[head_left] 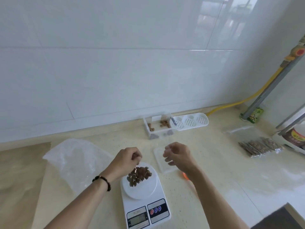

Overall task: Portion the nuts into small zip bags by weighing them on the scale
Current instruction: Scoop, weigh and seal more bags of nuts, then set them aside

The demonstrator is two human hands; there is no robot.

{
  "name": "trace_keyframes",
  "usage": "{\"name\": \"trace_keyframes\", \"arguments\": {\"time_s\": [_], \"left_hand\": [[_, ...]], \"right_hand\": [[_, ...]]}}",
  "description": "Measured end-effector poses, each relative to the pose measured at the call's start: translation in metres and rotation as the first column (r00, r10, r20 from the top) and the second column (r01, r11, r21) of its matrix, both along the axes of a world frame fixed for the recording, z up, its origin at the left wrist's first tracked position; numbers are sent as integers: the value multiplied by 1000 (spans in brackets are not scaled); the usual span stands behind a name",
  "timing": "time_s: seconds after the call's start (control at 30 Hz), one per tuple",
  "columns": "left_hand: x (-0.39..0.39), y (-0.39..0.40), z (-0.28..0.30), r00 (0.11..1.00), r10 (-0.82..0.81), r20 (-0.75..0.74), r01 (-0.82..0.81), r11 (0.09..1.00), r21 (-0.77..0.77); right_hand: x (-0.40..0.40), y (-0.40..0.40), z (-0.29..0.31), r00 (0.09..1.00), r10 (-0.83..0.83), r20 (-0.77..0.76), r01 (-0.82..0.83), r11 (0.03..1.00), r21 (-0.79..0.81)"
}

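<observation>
A white digital scale (145,205) stands at the front of the counter with a pile of brown nuts (140,175) on its round platform. My left hand (127,160), a bead bracelet on its wrist, hovers over the back left of the pile with its fingers pinched on a few nuts. My right hand (179,157) is just right of the scale and holds a small clear zip bag (162,162); its fingertips look blurred through the plastic. A clear box (158,128) holding more nuts stands near the wall.
A large crumpled clear bag (77,159) lies left of the scale, with brown board (21,171) beyond it. A white perforated tray (189,122) sits by the wall. Several filled nut bags (260,147), a jar (295,138) and a green packet (255,115) are at right. An orange object (185,176) shows under my right wrist.
</observation>
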State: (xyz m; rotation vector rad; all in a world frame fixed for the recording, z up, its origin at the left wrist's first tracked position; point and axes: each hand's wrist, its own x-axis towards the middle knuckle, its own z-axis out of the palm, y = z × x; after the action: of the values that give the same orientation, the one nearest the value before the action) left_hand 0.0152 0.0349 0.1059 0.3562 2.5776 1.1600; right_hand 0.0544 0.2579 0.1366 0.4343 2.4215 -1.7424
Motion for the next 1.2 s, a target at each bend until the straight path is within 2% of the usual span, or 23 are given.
{"name": "trace_keyframes", "arguments": {"time_s": [0.17,0.27,0.43,0.53,0.63,0.7,0.8,0.87,0.97,1.2], "left_hand": [[-4,5,-27,1000,-18,3,19,989,-144],[-8,12,-40,999,9,-31,-15,982,-188],[-10,17,-60,984,44,-172,-84,968,-235],[-4,11,-68,950,-4,-313,-98,945,-311],[13,-5,-73,913,-46,-406,-120,920,-374],[30,-19,-81,906,-58,-419,-138,896,-421],[58,-40,-94,920,-99,-378,-115,856,-504],[75,-50,-103,924,-127,-360,-97,834,-543],[97,-59,-113,925,-153,-349,-82,814,-575],[123,-67,-123,933,-174,-316,-70,771,-633]], "right_hand": [[1,4,-47,974,-137,178,146,988,-43],[-1,6,-69,957,-164,240,172,985,-15],[-7,8,-86,940,-231,251,210,972,106],[-7,8,-90,953,-249,173,189,934,303],[-4,-2,-85,988,-151,27,120,874,470],[0,-15,-79,999,-9,-52,38,815,578],[9,-33,-80,969,246,-20,-151,654,741],[16,-43,-87,934,355,32,-241,563,791],[25,-51,-101,903,423,78,-301,492,817],[42,-57,-114,885,442,142,-348,428,834]]}}
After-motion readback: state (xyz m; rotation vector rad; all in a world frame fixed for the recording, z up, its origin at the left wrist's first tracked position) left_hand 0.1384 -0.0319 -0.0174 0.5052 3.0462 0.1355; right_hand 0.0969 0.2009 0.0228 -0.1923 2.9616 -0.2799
